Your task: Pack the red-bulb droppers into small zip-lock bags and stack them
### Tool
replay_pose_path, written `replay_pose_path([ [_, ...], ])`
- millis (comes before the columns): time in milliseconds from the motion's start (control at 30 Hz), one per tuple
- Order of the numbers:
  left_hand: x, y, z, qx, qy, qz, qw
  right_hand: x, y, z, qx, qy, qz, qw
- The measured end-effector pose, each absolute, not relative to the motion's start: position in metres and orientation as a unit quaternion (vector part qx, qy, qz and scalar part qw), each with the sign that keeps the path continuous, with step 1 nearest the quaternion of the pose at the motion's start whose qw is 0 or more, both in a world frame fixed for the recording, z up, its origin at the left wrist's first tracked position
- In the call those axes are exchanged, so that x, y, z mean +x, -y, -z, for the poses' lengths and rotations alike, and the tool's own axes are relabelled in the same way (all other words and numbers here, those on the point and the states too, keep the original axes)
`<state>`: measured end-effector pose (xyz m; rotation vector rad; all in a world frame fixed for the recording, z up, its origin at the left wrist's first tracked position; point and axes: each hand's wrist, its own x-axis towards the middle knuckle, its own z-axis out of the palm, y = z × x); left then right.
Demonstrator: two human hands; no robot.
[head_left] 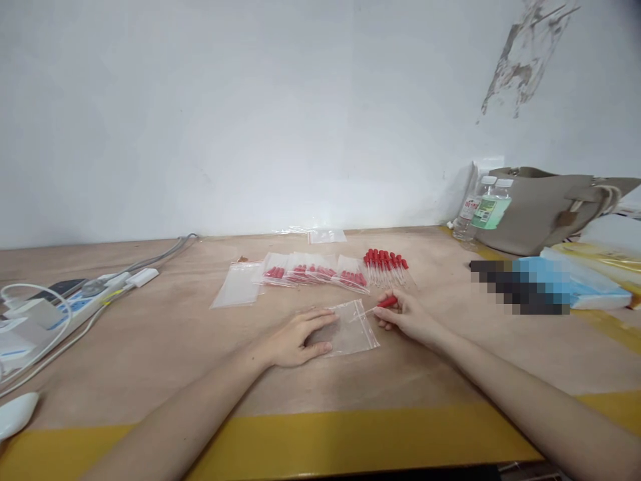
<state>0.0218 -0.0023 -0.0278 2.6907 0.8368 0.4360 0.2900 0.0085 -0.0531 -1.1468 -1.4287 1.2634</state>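
Observation:
My left hand lies flat on a small clear zip bag on the wooden table, pinning it down. My right hand holds a red-capped glass dropper by its bulb, its glass tip pointing at the bag's mouth. Just behind, a row of loose red-capped droppers lies on the table. To their left are several filled zip bags with red droppers and an empty bag.
A power strip with cables sits at the left, a white object at the near left edge. At the right stand two bottles, a grey handbag and blue packets. Yellow tape marks the front edge.

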Motion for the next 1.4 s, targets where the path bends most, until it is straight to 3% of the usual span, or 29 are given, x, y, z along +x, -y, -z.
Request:
replay_pose_path([
  [233, 0.023, 0.002, 0.028, 0.937, -0.283, -0.149, 0.142, 0.292, 0.008, 0.034, -0.398, 0.803, -0.345, 0.278],
  [500, 0.025, 0.002, 0.029, 0.935, -0.273, -0.160, 0.157, 0.281, 0.000, 0.048, -0.429, 0.676, -0.484, 0.353],
  [800, 0.028, 0.003, 0.028, 0.937, -0.270, -0.159, 0.152, 0.273, 0.002, 0.039, -0.350, 0.801, -0.386, 0.295],
  [967, 0.028, 0.002, 0.028, 0.937, -0.268, -0.158, 0.158, 0.277, -0.021, 0.027, -0.496, 0.798, -0.122, 0.319],
  [1067, 0.028, 0.001, 0.029, 0.935, -0.274, -0.157, 0.164, 0.262, -0.037, 0.018, -0.520, 0.815, 0.007, 0.255],
  [1267, 0.026, 0.002, 0.029, 0.938, -0.264, -0.157, 0.161, 0.230, -0.063, 0.026, -0.551, 0.821, 0.073, 0.130],
  [1400, 0.027, 0.002, 0.028, 0.938, -0.260, -0.164, 0.161, 0.229, -0.065, 0.034, -0.566, 0.803, 0.084, 0.168],
])
